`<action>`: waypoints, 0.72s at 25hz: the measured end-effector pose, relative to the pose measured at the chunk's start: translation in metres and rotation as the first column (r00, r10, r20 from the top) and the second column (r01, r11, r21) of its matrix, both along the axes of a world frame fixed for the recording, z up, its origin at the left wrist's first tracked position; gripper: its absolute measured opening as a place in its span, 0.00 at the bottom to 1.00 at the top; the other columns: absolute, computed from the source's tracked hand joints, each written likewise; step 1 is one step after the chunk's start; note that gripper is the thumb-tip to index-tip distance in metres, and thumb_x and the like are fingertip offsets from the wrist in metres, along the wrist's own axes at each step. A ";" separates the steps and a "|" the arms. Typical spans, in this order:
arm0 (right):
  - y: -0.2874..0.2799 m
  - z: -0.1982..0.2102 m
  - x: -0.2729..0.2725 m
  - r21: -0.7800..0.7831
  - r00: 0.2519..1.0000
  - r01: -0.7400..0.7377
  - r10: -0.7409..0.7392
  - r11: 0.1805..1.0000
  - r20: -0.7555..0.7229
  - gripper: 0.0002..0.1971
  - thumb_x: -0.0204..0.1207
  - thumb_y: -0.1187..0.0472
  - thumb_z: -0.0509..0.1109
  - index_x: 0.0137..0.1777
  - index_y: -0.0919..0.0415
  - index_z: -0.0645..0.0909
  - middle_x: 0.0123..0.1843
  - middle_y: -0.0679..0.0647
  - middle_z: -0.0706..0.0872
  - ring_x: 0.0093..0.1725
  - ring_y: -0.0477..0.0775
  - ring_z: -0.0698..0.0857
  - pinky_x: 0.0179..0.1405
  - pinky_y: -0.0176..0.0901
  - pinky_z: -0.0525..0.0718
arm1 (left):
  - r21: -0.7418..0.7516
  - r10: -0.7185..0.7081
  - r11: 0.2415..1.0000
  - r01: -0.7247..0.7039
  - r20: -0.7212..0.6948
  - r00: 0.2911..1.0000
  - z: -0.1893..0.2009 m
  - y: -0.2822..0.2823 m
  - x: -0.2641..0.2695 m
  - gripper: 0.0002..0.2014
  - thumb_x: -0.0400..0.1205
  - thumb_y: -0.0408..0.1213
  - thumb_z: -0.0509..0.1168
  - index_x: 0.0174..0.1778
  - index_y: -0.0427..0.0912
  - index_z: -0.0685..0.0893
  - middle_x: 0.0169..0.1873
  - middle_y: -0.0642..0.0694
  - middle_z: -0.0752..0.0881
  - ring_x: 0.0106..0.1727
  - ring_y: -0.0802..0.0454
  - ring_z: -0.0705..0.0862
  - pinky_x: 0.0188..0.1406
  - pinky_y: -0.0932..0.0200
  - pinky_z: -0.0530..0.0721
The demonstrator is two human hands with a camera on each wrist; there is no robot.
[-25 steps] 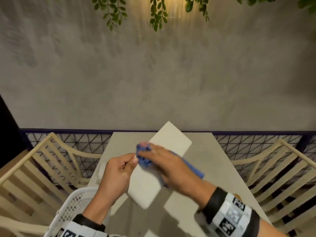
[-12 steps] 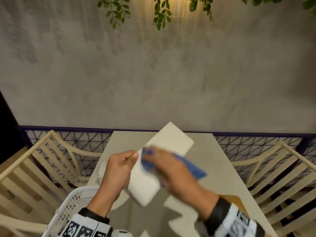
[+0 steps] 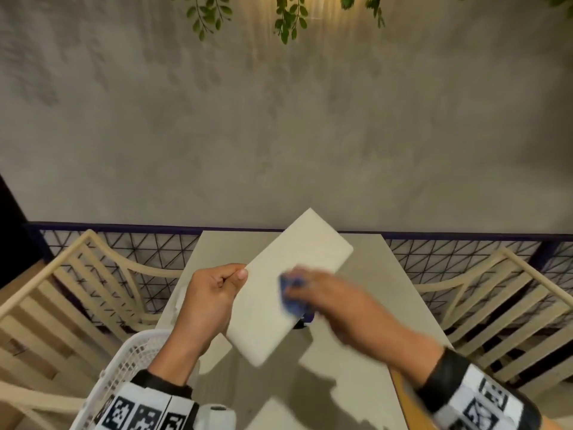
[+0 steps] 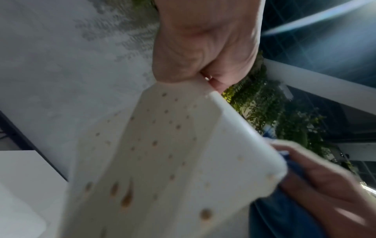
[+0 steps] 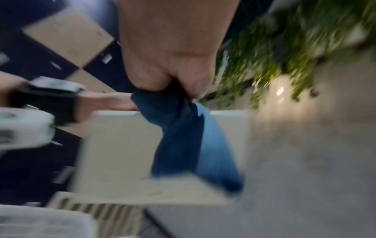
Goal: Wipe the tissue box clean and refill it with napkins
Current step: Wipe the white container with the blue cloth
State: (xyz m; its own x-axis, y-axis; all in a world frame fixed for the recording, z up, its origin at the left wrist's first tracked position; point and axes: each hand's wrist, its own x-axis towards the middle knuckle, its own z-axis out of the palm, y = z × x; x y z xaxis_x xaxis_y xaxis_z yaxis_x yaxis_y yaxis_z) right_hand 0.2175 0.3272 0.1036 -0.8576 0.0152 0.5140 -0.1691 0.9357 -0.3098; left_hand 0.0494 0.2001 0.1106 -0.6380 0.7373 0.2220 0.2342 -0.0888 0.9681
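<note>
The left hand (image 3: 214,297) grips the tissue box (image 3: 279,293) by its edge above the counter (image 3: 366,268); the right hand (image 3: 328,296), fingers curled, holds a blue cloth (image 3: 290,297) on it.

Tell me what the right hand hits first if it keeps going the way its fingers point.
The right hand, gripping the blue cloth, points left across the tissue box. Going straight on, it would likely meet the left hand holding the box's edge, though depth is unclear.

L hand (image 3: 214,297) pinch-curled, R hand (image 3: 319,293) fist-curled, blurred, both raised w/ forearms converging
</note>
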 end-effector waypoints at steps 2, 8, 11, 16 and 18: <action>0.008 0.008 -0.004 -0.049 0.973 0.222 -0.224 0.974 -0.048 0.21 0.69 0.77 0.62 0.61 0.63 0.80 0.65 0.61 0.82 0.66 0.52 0.76 0.62 0.53 0.78 | -0.009 -0.001 1.000 0.001 -0.002 1.000 -0.001 0.002 0.003 0.15 0.82 0.29 0.60 0.34 0.43 0.89 0.23 0.54 0.88 0.26 0.62 0.81 0.26 0.70 0.78; -0.023 0.014 -0.008 0.171 0.996 -0.070 0.078 0.983 -0.037 0.18 0.69 0.81 0.65 0.57 0.68 0.80 0.62 0.63 0.82 0.60 0.59 0.79 0.62 0.42 0.75 | 0.060 -0.036 0.997 0.039 -0.044 0.998 0.002 -0.005 0.008 0.18 0.81 0.27 0.61 0.33 0.50 0.90 0.28 0.52 0.91 0.31 0.59 0.84 0.30 0.68 0.81; 0.030 0.045 0.001 -0.054 0.932 0.298 -0.302 0.953 -0.198 0.19 0.72 0.76 0.65 0.61 0.62 0.81 0.65 0.53 0.82 0.67 0.45 0.76 0.66 0.25 0.69 | 0.093 -0.062 0.993 0.069 -0.075 0.995 0.007 -0.018 0.013 0.18 0.80 0.32 0.62 0.32 0.56 0.91 0.35 0.41 0.92 0.34 0.54 0.86 0.35 0.58 0.82; 0.057 0.061 0.016 -0.776 0.980 0.158 -0.195 0.610 0.046 0.13 0.81 0.63 0.59 0.56 0.48 0.82 0.51 0.35 0.89 0.53 0.40 0.86 0.50 0.34 0.82 | 0.184 -0.188 0.964 0.194 -0.051 0.981 0.011 -0.040 0.002 0.08 0.74 0.38 0.68 0.38 0.51 0.93 0.36 0.38 0.92 0.35 0.53 0.87 0.33 0.64 0.82; 0.052 0.067 0.018 -0.803 0.996 0.054 -0.091 0.593 -0.001 0.14 0.77 0.56 0.59 0.59 0.47 0.81 0.55 0.37 0.88 0.54 0.42 0.87 0.50 0.34 0.84 | 0.225 -0.243 0.944 0.240 -0.017 0.970 0.006 -0.044 -0.004 0.10 0.75 0.33 0.66 0.40 0.47 0.93 0.36 0.41 0.93 0.37 0.51 0.89 0.32 0.67 0.84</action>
State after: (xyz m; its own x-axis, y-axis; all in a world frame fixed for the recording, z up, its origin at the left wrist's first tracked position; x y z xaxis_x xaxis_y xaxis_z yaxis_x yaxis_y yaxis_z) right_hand 0.2359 0.3795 0.1709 -0.8153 0.4985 0.2946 -0.1408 0.3228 -0.9359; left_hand 0.0455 0.1562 0.1163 -0.4505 0.8016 0.3930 0.1681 -0.3562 0.9192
